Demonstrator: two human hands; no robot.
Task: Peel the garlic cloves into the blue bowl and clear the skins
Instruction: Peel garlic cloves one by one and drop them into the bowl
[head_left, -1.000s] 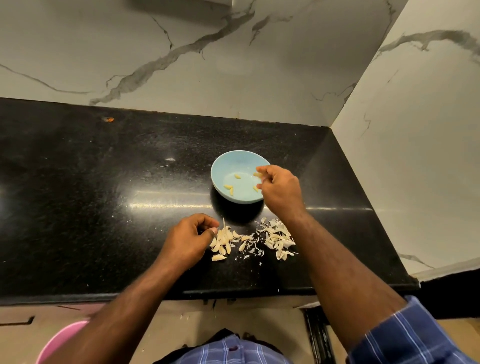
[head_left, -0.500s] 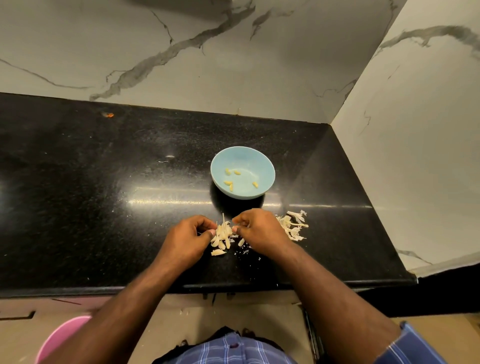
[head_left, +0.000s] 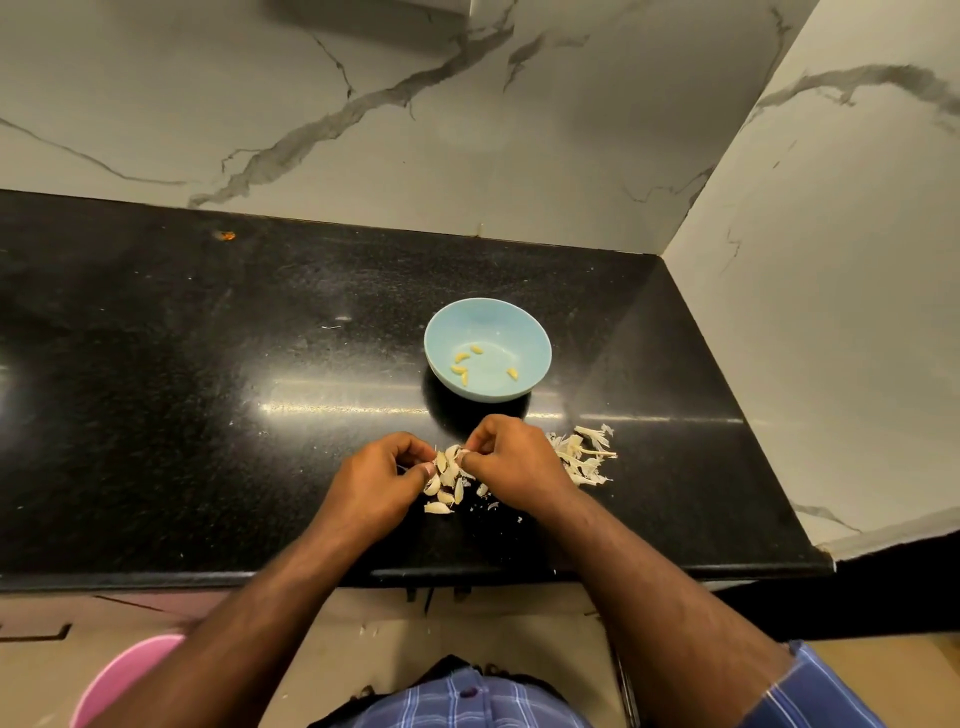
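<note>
We count five peeled garlic cloves in the one blue bowl, small, yellowish and crescent-shaped: four lie grouped toward its left and one alone at the right. The bowl is round, smooth and matte, and stands on the black countertop, a polished, speckled stone surface that reflects light in a bright streak. Just near of the bowl, our two hands meet over a small heap of unpeeled cloves, pale and papery; we make out roughly six to eight, but some are hidden by fingers. Our left hand has its fingers curled in toward the heap, and whether it grips a clove we cannot tell. Our right hand pinches a clove at the heap's far edge between thumb and fingertips. One pile of dry, shredded white skins lies just right of that hand. Veined marble walls rise behind and at right.
</note>
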